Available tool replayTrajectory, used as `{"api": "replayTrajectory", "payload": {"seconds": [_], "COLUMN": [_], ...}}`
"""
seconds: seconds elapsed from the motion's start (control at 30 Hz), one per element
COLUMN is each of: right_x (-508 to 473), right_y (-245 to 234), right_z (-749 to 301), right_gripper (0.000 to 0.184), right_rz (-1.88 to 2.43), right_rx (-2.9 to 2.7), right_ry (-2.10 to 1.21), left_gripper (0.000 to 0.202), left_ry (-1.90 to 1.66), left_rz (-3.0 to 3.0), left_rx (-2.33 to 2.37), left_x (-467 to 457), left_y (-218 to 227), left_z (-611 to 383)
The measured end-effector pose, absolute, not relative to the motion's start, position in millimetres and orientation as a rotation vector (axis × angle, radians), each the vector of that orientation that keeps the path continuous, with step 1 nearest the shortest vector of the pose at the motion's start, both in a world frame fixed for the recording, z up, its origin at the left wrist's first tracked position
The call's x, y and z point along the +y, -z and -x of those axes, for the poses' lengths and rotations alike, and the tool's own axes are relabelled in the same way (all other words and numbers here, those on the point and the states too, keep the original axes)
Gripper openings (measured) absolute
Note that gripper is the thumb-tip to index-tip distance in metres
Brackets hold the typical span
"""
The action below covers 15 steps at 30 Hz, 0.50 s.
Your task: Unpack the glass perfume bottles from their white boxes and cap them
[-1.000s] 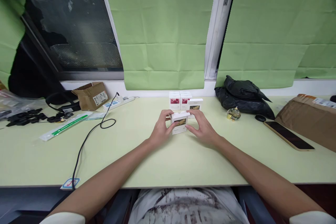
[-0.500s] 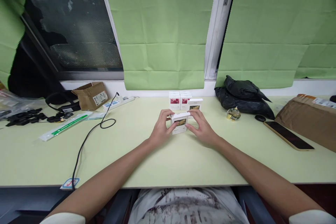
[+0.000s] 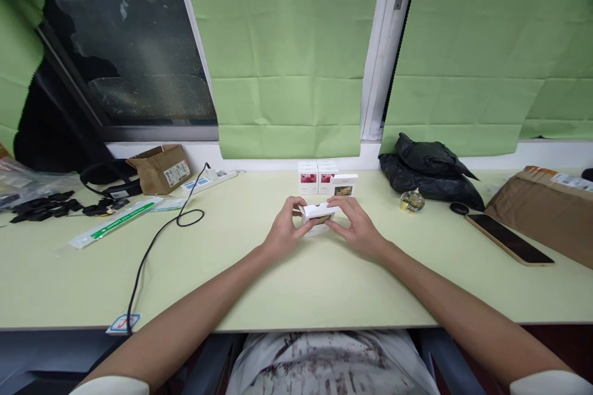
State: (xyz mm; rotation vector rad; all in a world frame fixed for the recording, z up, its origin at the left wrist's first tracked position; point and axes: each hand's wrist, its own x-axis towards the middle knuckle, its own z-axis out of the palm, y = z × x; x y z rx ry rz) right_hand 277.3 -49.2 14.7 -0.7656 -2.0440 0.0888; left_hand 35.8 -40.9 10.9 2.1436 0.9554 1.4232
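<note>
Both of my hands grip one small white box with a yellow picture [image 3: 317, 216] at the middle of the pale green table [image 3: 296, 284]. My left hand [image 3: 283, 229] clasps its left side with curled fingers. My right hand [image 3: 356, 226] presses its right side and top edge. The box leans back so its top face shows. Just behind it stand two white boxes with red pictures [image 3: 317, 176] and another white box with a yellow picture [image 3: 344, 184].
A black bag [image 3: 430, 170], a small gold and glass bottle [image 3: 412, 200], a phone [image 3: 508, 238] and a brown parcel [image 3: 542, 207] lie to the right. To the left are a black cable [image 3: 157, 237], a cardboard box [image 3: 160, 168], a power strip [image 3: 208, 181] and black parts [image 3: 46, 205].
The box in my hands has tipped backward, so its picture face shows less and its top shows more. My fingers shifted slightly with it.
</note>
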Motion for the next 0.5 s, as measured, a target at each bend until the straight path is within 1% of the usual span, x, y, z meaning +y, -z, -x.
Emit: {"api": "replayTrajectory", "payload": {"seconds": [0.3,0.37,0.5], "right_x": [-49.6,-49.1,-47.9], "right_y": [-15.7,-15.5,-14.1], "right_z": [-276.9,-276.7,-276.3], "right_gripper": [0.032,0.030,0.029], "right_rz": [0.761,0.755,0.767], "right_rx": [-2.034,-2.029,-2.024], "right_ry": [-0.097,-0.099,-0.131], "left_gripper": [0.028,0.032,0.050], "left_ry": [-1.410,-1.429,-1.526], "left_rz": [-2.248,-2.227,-2.101], "left_rx": [0.931,0.965,0.961], "left_x": [-43.6,-43.0,-39.2], "left_y": [-15.4,-13.8,-7.5], "left_z": [-34.5,-34.8,-36.0]}}
